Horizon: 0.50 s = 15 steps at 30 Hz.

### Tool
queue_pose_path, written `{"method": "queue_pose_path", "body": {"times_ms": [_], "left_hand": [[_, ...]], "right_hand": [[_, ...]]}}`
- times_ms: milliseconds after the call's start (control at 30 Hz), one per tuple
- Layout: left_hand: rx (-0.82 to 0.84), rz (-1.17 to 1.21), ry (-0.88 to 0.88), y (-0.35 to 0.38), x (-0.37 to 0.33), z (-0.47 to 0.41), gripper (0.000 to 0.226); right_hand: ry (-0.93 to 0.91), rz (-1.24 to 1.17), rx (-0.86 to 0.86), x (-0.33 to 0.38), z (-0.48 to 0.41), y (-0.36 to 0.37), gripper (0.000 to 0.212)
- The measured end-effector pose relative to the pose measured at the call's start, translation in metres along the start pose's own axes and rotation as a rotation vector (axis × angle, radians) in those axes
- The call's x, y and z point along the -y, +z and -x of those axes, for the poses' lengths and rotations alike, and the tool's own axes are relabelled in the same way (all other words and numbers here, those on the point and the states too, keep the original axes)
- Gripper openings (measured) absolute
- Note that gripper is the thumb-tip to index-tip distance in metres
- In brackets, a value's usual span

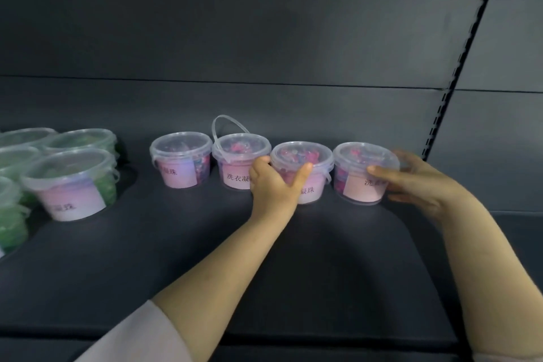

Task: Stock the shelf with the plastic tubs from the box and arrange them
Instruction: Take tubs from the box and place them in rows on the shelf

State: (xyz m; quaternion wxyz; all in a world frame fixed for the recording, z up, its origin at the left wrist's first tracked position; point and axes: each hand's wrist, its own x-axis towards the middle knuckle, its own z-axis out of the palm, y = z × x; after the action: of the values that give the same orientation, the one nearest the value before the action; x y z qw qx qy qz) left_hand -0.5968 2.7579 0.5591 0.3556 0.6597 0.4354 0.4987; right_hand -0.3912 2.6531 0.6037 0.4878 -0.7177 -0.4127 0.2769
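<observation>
Left hand (274,182) grips the third pink tub (305,176); right hand (411,182) cups the fourth pink tub (360,179)

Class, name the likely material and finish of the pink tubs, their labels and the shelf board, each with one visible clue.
Pink tubs: clear, glossy plastic; the contents show through.
Labels: seemingly matte paper or film, with printed characters.
Shelf board: dark and matte, with soft reflections; probably painted metal, though unclear.
</observation>
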Motion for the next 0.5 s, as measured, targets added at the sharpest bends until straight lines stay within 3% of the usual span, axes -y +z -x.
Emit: {"method": "queue_pose_path", "body": {"times_ms": [100, 233, 333, 500], "left_hand": [[-0.072, -0.072, 0.080, 0.009, -0.006, 0.004, 0.070], [-0.047, -0.215, 0.121, 0.002, -0.008, 0.000, 0.066], [-0.067, -0.475, 0.322, -0.009, -0.007, -0.002, 0.045], [-0.116, -0.615, 0.488, 0.005, -0.003, -0.007, 0.033]], "right_hand": [[-0.052, -0.047, -0.092, -0.004, -0.008, 0.005, 0.031], [-0.073, -0.027, -0.179, -0.012, -0.016, 0.010, 0.074], [-0.078, -0.065, -0.165, -0.015, -0.017, 0.006, 0.089], [-0.145, 0.009, -0.228, -0.018, -0.020, 0.006, 0.057]]}}
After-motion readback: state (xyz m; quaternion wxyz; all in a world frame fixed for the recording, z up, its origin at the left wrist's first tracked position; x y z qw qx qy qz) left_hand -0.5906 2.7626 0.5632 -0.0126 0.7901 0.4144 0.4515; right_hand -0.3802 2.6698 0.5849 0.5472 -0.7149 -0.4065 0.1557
